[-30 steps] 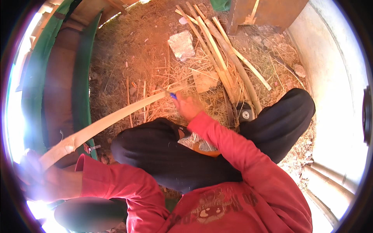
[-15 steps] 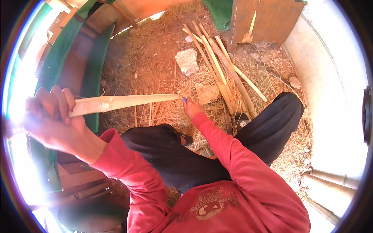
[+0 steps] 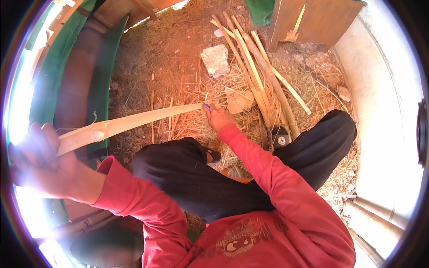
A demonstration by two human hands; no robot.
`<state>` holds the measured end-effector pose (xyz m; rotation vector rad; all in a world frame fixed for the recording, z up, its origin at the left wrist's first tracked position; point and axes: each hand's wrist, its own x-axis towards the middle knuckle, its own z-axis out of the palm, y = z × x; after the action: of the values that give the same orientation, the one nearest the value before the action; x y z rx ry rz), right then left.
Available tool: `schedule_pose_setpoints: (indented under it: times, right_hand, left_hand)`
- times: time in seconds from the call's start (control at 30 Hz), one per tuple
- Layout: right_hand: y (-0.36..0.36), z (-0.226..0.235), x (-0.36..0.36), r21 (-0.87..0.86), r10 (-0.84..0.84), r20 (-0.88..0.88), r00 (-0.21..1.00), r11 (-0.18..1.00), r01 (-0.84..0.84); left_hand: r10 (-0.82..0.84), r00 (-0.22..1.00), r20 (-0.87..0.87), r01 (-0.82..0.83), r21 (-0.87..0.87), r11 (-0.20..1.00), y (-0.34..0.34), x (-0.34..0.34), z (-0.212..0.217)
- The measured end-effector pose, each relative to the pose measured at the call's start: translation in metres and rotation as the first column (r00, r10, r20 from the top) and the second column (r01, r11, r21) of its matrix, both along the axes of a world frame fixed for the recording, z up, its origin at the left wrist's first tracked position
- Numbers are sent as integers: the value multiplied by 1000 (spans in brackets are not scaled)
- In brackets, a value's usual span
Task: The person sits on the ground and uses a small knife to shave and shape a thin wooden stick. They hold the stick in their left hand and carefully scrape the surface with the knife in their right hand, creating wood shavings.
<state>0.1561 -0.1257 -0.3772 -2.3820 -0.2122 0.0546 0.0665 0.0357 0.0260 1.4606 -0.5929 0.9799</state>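
A long pale bamboo strip [image 3: 129,124] stretches across the space in front of me, narrowing toward its right end. Its broad left end is wrapped in the fingers of my left hand [image 3: 49,167], partly washed out by glare. At the narrow end, my right hand [image 3: 220,118] is closed on a small blue-handled tool [image 3: 207,107] touching the strip. The tool's blade or working edge is too small to make out. Below the strip are my bent legs in black trousers [image 3: 178,169].
Bamboo poles and split pieces [image 3: 263,73] lie ahead to the right. A pale stone block [image 3: 215,60] and a flat slab [image 3: 240,100] rest among straw and shavings. A brown board [image 3: 315,22], a pale curved wall [image 3: 380,89] and a green-edged bench [image 3: 107,76] surround the spot.
My left hand has moved left and down, pulling its end of the strip lower, so the strip slants more. My right hand has shifted slightly left and up.
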Motion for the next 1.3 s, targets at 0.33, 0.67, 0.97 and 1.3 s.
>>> schedule_pose_setpoints:
  times: [0.33, 0.67, 0.97, 1.3]
  right_hand:
    - [-81, -62, -4, -252, -229, -201, 953, 952, 175]
    - [-16, 99, -56, 610, 203, -54, 978, 782, -129]
    - [0, 181, -97, 484, 222, 140, 965, 835, -263]
    - [-11, 176, -93, 297, 244, 128, 961, 915, -272]
  left_hand:
    - [598, 801, 38, -599, 55, 799, 51, -38, -22]
    - [233, 973, 4, -230, -149, 962, 9, -22, -14]
    - [519, 855, -9, -502, -266, 823, -69, -23, -16]
    - [524, 852, 17, -501, -266, 824, -79, -22, -16]
